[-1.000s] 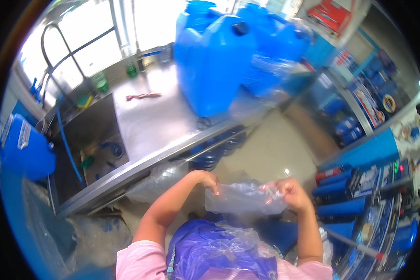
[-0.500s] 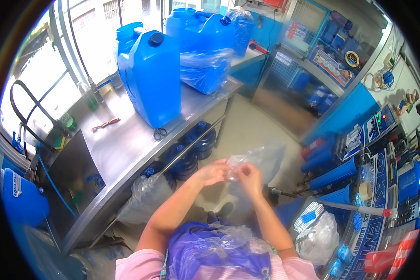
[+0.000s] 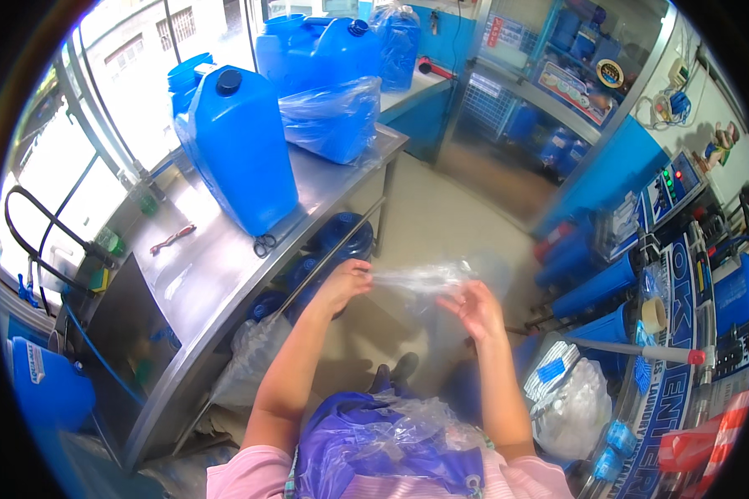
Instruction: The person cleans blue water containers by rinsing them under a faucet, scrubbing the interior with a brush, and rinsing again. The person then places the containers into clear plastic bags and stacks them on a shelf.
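Note:
A clear plastic bag (image 3: 420, 278) is stretched out sideways in front of me, above the floor. My left hand (image 3: 345, 284) pinches one end of it between closed fingers. At the other end my right hand (image 3: 479, 311) grips the film near its fingertips, with the thumb partly apart. More see-through film seems to hang below, but its outline is hard to make out. Left of the hands, a tall blue jug (image 3: 243, 154) with a dark cap stands on the steel counter (image 3: 212, 279). Small black scissors (image 3: 265, 244) lie by its base.
Farther back, another blue jug (image 3: 329, 58) is partly wrapped in clear plastic. A steel sink (image 3: 125, 324) and a red-handled tool (image 3: 173, 239) are at left. Round blue bottles (image 3: 345, 233) sit under the counter. Blue filter housings (image 3: 595, 287) and a bundle of plastic bags (image 3: 570, 407) line the right.
My hands have moved apart, the left going left and the right going right. The bag, bunched between them before, is now drawn out into a strip. My view has turned slightly right.

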`<move>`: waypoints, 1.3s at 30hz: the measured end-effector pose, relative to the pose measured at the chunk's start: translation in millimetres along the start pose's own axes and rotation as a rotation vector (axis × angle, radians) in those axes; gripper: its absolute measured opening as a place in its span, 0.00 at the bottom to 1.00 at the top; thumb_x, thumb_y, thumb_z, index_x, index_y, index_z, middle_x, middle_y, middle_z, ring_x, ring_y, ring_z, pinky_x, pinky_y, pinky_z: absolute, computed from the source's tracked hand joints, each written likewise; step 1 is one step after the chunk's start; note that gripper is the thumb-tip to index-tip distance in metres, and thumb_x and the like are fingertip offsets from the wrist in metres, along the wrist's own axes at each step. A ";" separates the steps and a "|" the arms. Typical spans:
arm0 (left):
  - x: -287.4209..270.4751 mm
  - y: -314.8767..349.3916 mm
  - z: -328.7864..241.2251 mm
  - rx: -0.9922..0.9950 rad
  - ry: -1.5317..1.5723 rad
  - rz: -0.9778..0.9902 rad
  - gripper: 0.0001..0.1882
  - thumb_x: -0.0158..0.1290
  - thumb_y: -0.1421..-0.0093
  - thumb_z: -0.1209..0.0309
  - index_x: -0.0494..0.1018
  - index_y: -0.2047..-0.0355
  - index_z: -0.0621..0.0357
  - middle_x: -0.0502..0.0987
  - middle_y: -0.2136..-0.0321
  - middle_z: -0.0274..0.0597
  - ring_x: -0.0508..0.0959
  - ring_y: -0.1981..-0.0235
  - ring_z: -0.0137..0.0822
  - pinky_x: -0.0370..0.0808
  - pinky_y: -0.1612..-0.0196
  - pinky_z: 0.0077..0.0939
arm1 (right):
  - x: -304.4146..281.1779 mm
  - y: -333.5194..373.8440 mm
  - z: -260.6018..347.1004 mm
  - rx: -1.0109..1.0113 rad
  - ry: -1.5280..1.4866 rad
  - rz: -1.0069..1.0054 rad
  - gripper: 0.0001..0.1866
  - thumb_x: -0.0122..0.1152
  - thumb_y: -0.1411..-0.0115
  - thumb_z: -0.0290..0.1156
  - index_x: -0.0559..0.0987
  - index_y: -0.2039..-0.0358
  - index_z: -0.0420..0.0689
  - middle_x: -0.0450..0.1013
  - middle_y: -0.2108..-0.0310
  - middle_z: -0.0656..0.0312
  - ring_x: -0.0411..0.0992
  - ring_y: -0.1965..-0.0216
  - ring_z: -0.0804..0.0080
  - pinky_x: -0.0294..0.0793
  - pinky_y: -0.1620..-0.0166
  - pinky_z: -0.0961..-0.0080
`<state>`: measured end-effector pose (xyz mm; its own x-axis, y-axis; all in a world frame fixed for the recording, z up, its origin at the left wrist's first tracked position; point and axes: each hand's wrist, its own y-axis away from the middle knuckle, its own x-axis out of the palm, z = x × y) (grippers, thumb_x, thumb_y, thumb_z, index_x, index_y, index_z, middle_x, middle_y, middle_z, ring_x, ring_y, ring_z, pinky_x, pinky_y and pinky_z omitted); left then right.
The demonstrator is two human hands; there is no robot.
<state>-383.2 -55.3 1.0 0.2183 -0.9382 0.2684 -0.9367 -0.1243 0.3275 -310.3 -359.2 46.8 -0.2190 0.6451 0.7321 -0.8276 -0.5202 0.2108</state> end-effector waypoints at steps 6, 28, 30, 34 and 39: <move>-33.8 -23.6 -4.5 -0.020 0.391 -0.139 0.05 0.45 0.40 0.78 0.69 0.63 0.61 0.75 0.66 0.42 0.76 0.65 0.39 0.75 0.63 0.35 | -105.4 -5.3 37.3 -0.155 -0.089 -0.450 0.07 0.53 0.42 0.35 0.75 0.70 0.46 0.69 0.79 0.68 0.68 0.79 0.77 0.71 0.78 0.75; -5.7 39.6 -64.1 0.079 -0.801 -0.287 0.25 0.62 0.47 0.64 0.70 0.49 0.54 0.71 0.62 0.42 0.73 0.59 0.35 0.71 0.55 0.30 | 17.5 -90.3 28.4 -0.816 1.803 -0.039 0.08 0.61 0.52 0.27 0.72 0.82 0.39 0.71 0.73 0.48 0.71 0.70 0.47 0.70 0.67 0.58; -22.5 30.9 -51.6 -0.195 -0.392 -0.244 0.25 0.63 0.48 0.68 0.69 0.50 0.54 0.73 0.69 0.36 0.76 0.66 0.33 0.74 0.61 0.28 | 2.7 -98.2 22.1 -0.662 1.806 -0.116 0.06 0.60 0.51 0.27 0.73 0.80 0.40 0.71 0.72 0.49 0.70 0.71 0.50 0.71 0.69 0.59; -39.3 35.1 -9.6 0.072 -0.013 0.075 0.15 0.62 0.48 0.68 0.67 0.65 0.52 0.72 0.75 0.28 0.70 0.76 0.22 0.68 0.74 0.19 | -6.2 -97.7 25.4 0.140 0.833 -0.166 0.06 0.56 0.45 0.27 0.75 0.66 0.43 0.73 0.66 0.55 0.72 0.71 0.61 0.74 0.69 0.67; -67.0 35.0 24.9 -0.053 -0.777 -0.414 0.24 0.57 0.54 0.71 0.70 0.54 0.60 0.77 0.64 0.48 0.77 0.57 0.48 0.74 0.54 0.39 | -20.8 -65.3 50.8 0.197 0.832 0.443 0.22 0.59 0.45 0.29 0.70 0.48 0.49 0.71 0.63 0.59 0.71 0.64 0.69 0.75 0.59 0.71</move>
<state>-437.5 -4.8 -28.1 0.2713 -0.7777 -0.5671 -0.8056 -0.5059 0.3084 -225.4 -367.0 50.6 -0.8499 0.5185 0.0937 -0.4967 -0.8477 0.1863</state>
